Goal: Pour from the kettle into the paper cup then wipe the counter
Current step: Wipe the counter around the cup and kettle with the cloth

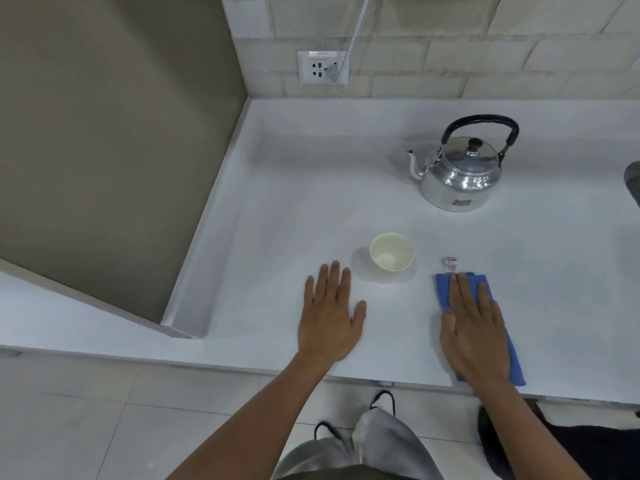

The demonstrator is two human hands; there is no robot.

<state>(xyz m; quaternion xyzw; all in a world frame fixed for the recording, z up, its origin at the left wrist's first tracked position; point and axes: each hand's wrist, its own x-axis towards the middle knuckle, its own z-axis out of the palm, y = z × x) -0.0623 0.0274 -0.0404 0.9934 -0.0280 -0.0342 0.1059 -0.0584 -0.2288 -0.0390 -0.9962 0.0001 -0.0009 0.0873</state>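
Note:
A shiny metal kettle point(460, 171) with a black handle stands upright at the back right of the white counter point(311, 188), spout pointing left. A white paper cup point(391, 252) stands upright in the middle, in front of the kettle. My left hand point(330, 315) lies flat on the counter, fingers spread, just left of the cup and apart from it. My right hand point(472, 327) rests flat on a folded blue cloth point(516, 362) near the counter's front edge, to the right of the cup.
A small pink-and-white tag point(450, 261) lies just beyond the cloth. A wall socket point(322, 67) with a white cable plugged in sits on the tiled back wall. A beige panel point(114, 150) bounds the counter on the left. A dark object point(633, 181) shows at the right edge.

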